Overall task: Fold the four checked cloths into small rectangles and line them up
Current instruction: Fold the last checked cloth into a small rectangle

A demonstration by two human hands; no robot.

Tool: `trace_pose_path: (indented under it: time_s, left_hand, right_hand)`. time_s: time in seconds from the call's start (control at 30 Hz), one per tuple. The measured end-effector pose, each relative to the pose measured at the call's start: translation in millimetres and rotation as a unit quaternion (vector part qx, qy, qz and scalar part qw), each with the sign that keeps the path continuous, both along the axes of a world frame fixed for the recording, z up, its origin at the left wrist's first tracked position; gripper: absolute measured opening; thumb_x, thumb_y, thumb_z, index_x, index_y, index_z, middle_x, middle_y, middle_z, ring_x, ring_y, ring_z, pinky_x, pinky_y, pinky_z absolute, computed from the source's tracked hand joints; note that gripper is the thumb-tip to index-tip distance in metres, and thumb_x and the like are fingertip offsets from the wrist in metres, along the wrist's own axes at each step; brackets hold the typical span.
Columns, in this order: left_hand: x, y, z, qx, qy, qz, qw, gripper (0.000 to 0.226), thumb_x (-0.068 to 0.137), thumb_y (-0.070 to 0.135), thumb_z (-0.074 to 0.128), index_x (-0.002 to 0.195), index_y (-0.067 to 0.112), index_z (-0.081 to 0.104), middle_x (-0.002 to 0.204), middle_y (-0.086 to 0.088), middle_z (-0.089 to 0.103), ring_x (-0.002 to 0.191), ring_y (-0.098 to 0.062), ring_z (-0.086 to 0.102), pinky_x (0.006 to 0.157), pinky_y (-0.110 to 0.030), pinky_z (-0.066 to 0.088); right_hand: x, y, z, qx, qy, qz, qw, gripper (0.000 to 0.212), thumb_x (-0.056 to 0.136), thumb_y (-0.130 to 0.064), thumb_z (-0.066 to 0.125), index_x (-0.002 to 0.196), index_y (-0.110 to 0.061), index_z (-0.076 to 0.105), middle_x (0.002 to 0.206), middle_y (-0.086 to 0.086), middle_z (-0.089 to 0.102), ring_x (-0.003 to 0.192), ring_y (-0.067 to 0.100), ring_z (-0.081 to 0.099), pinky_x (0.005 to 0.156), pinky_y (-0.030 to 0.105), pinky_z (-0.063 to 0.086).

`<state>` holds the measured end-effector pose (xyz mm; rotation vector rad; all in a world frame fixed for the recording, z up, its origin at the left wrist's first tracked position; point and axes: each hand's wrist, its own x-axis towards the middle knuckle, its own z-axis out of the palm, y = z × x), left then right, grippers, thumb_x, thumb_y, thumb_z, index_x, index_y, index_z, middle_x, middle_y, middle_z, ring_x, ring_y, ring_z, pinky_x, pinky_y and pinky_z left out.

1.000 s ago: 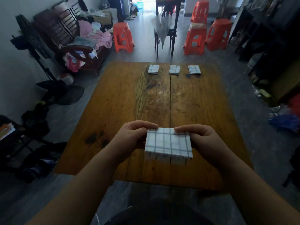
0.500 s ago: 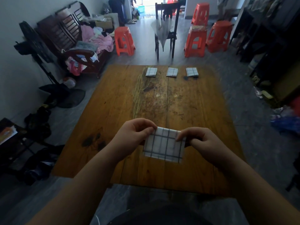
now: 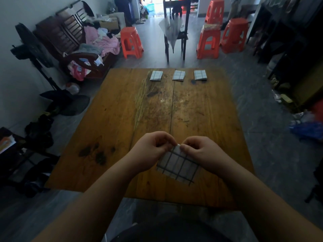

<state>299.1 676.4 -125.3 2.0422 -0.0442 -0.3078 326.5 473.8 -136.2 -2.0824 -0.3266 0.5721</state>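
Above the near end of the table [image 3: 113, 128], my checked cloth [image 3: 178, 165], held square a moment ago, is now turned cornerwise, one corner pointing away from me; I cannot tell its long axis. My left hand [image 3: 150, 151] and right hand [image 3: 201, 152], earlier on opposite edges, both pinch that corner.

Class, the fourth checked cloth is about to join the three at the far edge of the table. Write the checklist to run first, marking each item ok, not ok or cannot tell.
1. Grip: left hand and right hand both pinch the top corner of the white, dark-checked cloth: ok.
2. Fold finished: cannot tell; fingers hide its top.
3. Cloth squared with the table edge: not ok; it is turned askew.
4. Row of three folded checked cloths lies evenly, apart: ok.
5. Bare wood on the brown wooden table beside the row: ok.
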Motion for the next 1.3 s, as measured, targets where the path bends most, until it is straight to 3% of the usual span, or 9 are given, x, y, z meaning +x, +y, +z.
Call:
trace_pose_path:
  time_s: [0.13, 0.27, 0.7, 0.87, 0.97, 1.1, 1.2, 1.3]
  left_hand:
    - [1, -20, -3, -0.026, 0.047, 0.038, 0.998, 0.02, 0.092, 0.031, 0.067, 0.111, 0.028, 0.063, 0.104, 0.003, 0.071, 0.097, -0.012, 0.068, 0.081, -0.039, 0.061]
    - [3, -36, -8, 0.007, 0.045, 0.067, 0.997, 0.017, 0.091, 0.037, 0.067, 0.099, 0.023, 0.071, 0.099, 0.005, 0.07, 0.097, -0.014, 0.066, 0.085, -0.044, 0.059]
    - [-21, 24, -8, -0.013, 0.085, 0.227, 0.97, 0.012, 0.095, 0.031, 0.062, 0.098, 0.024, 0.071, 0.103, 0.002, 0.068, 0.099, -0.018, 0.063, 0.077, -0.034, 0.053]
    - [-50, 61, -6, -0.011, 0.098, 0.251, 0.963, 0.011, 0.093, 0.033, 0.064, 0.096, 0.027, 0.072, 0.104, 0.002, 0.068, 0.099, -0.018, 0.064, 0.079, -0.037, 0.055]
    - [-72, 77, -11, -0.019, 0.093, 0.263, 0.96, 0.009, 0.092, 0.034, 0.066, 0.09, 0.029, 0.074, 0.097, 0.003, 0.071, 0.093, -0.016, 0.066, 0.071, -0.031, 0.053]
    - [-104, 107, -16, -0.046, 0.064, 0.295, 0.952, 0.01, 0.092, 0.028, 0.069, 0.086, 0.024, 0.076, 0.083, 0.001, 0.073, 0.08, -0.013, 0.068, 0.071, -0.03, 0.056]
    - [-134, 139, -19, -0.036, 0.053, 0.326, 0.943, 0.01, 0.092, 0.027, 0.07, 0.084, 0.023, 0.075, 0.081, -0.004, 0.07, 0.077, -0.018, 0.066, 0.071, -0.032, 0.054]
    - [-168, 180, -24, -0.032, 0.039, 0.358, 0.932, 0.01, 0.092, 0.025, 0.07, 0.084, 0.021, 0.074, 0.075, 0.002, 0.067, 0.071, -0.009, 0.061, 0.068, -0.028, 0.051]
  right_hand:
    - [1, -14, -3, 0.016, 0.007, -0.003, 1.0, 0.014, 0.098, -0.035, 0.06, 0.093, -0.026, 0.07, 0.09, -0.005, 0.07, 0.086, 0.01, 0.066, 0.069, 0.026, 0.053]
    - [3, -22, -6, 0.018, 0.001, -0.001, 1.0, 0.014, 0.097, -0.035, 0.06, 0.093, -0.027, 0.07, 0.09, -0.005, 0.07, 0.085, 0.008, 0.066, 0.07, 0.025, 0.052]
    - [16, -8, -26, 0.043, 0.052, 0.013, 0.998, 0.015, 0.098, -0.027, 0.059, 0.092, -0.023, 0.072, 0.082, -0.004, 0.074, 0.075, 0.003, 0.069, 0.067, 0.02, 0.051]
    - [13, 41, -25, 0.056, 0.006, 0.018, 0.998, 0.012, 0.1, -0.026, 0.057, 0.096, -0.027, 0.069, 0.09, -0.006, 0.07, 0.086, 0.005, 0.066, 0.074, 0.022, 0.051]
    - [0, 86, -19, 0.045, 0.006, 0.104, 0.994, 0.011, 0.098, -0.033, 0.059, 0.104, -0.037, 0.066, 0.1, -0.016, 0.068, 0.093, -0.002, 0.062, 0.075, 0.02, 0.051]
    - [-29, 148, -18, 0.0, 0.009, 0.217, 0.976, 0.014, 0.096, -0.043, 0.06, 0.09, -0.036, 0.069, 0.084, -0.011, 0.07, 0.075, 0.0, 0.064, 0.064, 0.021, 0.052]
    - [-55, 192, -22, -0.021, -0.017, 0.24, 0.97, 0.019, 0.096, -0.043, 0.061, 0.083, -0.032, 0.07, 0.077, -0.007, 0.07, 0.068, 0.005, 0.064, 0.059, 0.022, 0.052]
    - [-81, 241, -22, -0.029, -0.022, 0.264, 0.964, 0.022, 0.096, -0.042, 0.062, 0.079, -0.029, 0.07, 0.074, -0.005, 0.069, 0.064, 0.007, 0.062, 0.058, 0.024, 0.051]
